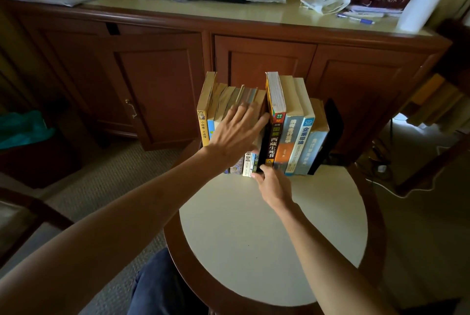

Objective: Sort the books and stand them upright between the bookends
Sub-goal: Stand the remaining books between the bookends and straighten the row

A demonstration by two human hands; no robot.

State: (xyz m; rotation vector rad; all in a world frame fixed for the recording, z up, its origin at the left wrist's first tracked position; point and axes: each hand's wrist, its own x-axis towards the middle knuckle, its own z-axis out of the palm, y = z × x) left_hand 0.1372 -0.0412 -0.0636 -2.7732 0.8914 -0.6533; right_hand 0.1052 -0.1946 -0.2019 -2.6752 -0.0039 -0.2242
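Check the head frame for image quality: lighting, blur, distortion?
Head view: dim, warm room light, the brightest patch at the right edge on the floor; the round table top is evenly lit, without glare. Wide-angle bending curves the cabinet edge and stretches both forearms. The left hand on the books is slightly motion-blurred, the right hand sharper. Spine titles are readable; the corners are soft and dark.

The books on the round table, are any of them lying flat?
No, every book stands upright in one row on the table.

arms: 2 — bare to above the elbow, no sleeves | legs: blue jeans (155, 286) — knee only
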